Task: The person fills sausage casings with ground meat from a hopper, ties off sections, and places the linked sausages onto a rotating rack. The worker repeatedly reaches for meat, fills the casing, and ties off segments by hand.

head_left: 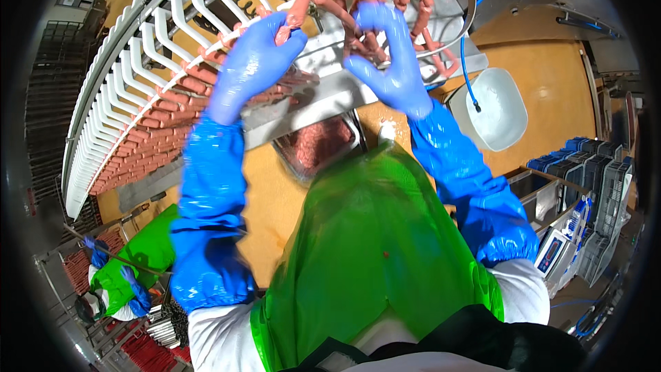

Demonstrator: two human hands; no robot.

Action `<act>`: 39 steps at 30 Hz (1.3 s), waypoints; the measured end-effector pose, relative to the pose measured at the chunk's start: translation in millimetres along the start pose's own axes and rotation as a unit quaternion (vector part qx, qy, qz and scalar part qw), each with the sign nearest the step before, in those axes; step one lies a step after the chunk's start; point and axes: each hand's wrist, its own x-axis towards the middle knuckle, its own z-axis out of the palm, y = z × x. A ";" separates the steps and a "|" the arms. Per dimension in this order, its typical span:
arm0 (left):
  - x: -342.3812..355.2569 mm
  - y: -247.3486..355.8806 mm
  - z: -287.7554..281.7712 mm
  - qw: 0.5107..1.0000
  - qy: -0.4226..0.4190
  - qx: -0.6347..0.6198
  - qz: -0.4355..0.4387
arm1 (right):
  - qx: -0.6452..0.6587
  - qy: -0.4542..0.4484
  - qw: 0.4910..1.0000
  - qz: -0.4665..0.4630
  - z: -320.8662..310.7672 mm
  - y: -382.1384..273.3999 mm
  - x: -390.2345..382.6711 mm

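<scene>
In the head view, the left hand has its grip narrowed on a sausage link beside the white hooks, seemingly to steady the string there. The right hand curves thumb and fingers wide about looped links, perhaps to guide them, though blur hides any contact. Rows of sausages hang along the hooks, which apparently keep the loops apart.
</scene>
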 end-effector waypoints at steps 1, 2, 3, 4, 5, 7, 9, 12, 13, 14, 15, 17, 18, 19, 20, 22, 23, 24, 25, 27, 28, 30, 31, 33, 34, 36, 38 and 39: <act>-0.8 32.5 -18.1 0.993 -0.114 0.031 0.009 | 0.056 -0.007 0.998 0.031 7.1 -5.8 10.3; -4.0 50.7 -26.4 0.984 -0.136 0.090 0.065 | 0.154 -0.092 0.981 0.077 10.5 -11.7 22.7; -8.8 64.9 -32.8 0.968 -0.158 0.151 0.120 | 0.239 -0.167 0.947 0.136 15.2 -17.7 33.6; -10.8 72.7 -36.4 0.945 -0.180 0.211 0.173 | 0.345 -0.307 0.861 0.216 14.1 -22.5 40.1; -8.4 75.1 -40.3 0.924 -0.190 0.276 0.185 | 0.331 -0.353 0.842 0.239 10.9 -18.2 36.5; -8.9 54.1 -34.7 0.916 -0.144 0.254 0.276 | 0.331 -0.400 0.803 0.291 0.4 2.2 20.8; -15.2 48.6 -23.9 0.905 -0.083 0.248 0.335 | 0.310 -0.387 0.819 0.288 -12.4 5.9 6.8; -19.7 21.0 8.7 0.945 -0.096 0.198 0.243 | 0.143 -0.389 0.897 0.152 -34.1 11.1 2.1; -15.6 9.0 18.8 0.954 -0.235 0.128 0.132 | 0.090 -0.410 0.903 0.095 -39.8 19.2 -3.8; 1.6 -17.2 31.9 0.858 -0.503 0.092 0.053 | 0.026 -0.423 0.905 0.046 -44.2 24.1 -8.9; 10.1 -26.8 46.9 0.843 -0.537 0.023 -0.019 | 0.051 -0.398 0.915 0.050 -45.2 21.6 -15.2; 41.8 -61.8 76.3 0.903 -0.422 -0.018 -0.080 | 0.106 -0.348 0.924 0.117 -53.7 15.4 -20.6; 59.5 -89.3 87.6 0.967 -0.243 0.014 -0.074 | 0.141 -0.323 0.919 0.178 -59.4 13.9 -19.9; 79.9 -117.8 101.3 0.994 -0.079 0.043 -0.068 | 0.178 -0.298 0.879 0.327 -64.6 15.3 -19.4; 97.7 -96.8 107.0 0.992 0.038 -0.046 -0.112 | 0.186 -0.278 0.892 0.304 -77.9 37.4 -25.2; 112.4 -124.7 133.8 0.974 0.108 -0.185 -0.079 | 0.196 -0.234 0.893 0.330 -69.9 40.3 -18.0; 117.2 -145.7 155.4 0.958 0.102 -0.265 -0.049 | 0.217 -0.236 0.873 0.367 -67.3 41.4 -18.0; 119.0 -158.4 178.1 0.946 0.092 -0.310 -0.029 | 0.247 -0.247 0.869 0.350 -63.2 47.4 -20.8; 109.8 -136.4 195.8 0.945 0.173 -0.265 -0.080 | 0.265 -0.250 0.865 0.346 -62.5 52.8 -23.8; 69.4 -129.3 216.4 0.969 0.087 -0.222 -0.070 | 0.287 -0.265 0.841 0.376 -44.8 50.0 -21.4; 40.8 -129.1 226.8 0.981 0.015 -0.186 -0.049 | 0.288 -0.276 0.820 0.410 -30.7 46.7 -18.6; -32.1 -94.5 233.5 0.933 0.103 -0.337 -0.078 | 0.220 -0.349 0.811 0.414 -6.0 53.1 -16.7; -46.2 -85.8 221.4 0.936 0.069 -0.322 -0.122 | 0.116 -0.355 0.840 0.393 24.3 79.8 -16.6; -73.0 -73.8 214.7 0.927 0.044 -0.327 -0.179 | -0.072 -0.328 0.897 0.289 65.7 113.9 -42.3; -79.7 -70.5 202.6 0.965 0.034 -0.231 -0.122 | -0.167 -0.287 0.917 0.222 71.8 120.9 -44.9; -94.4 -75.9 157.6 0.999 0.012 -0.029 -0.005 | -0.030 -0.348 0.874 0.338 73.4 137.5 -38.4; -111.4 -116.6 120.9 0.975 0.173 -0.075 -0.114 | -0.022 -0.428 0.752 0.501 80.3 91.4 -11.9; -115.7 -137.3 111.6 0.968 0.187 -0.025 -0.165 | -0.027 -0.403 0.793 0.457 83.3 78.7 -13.3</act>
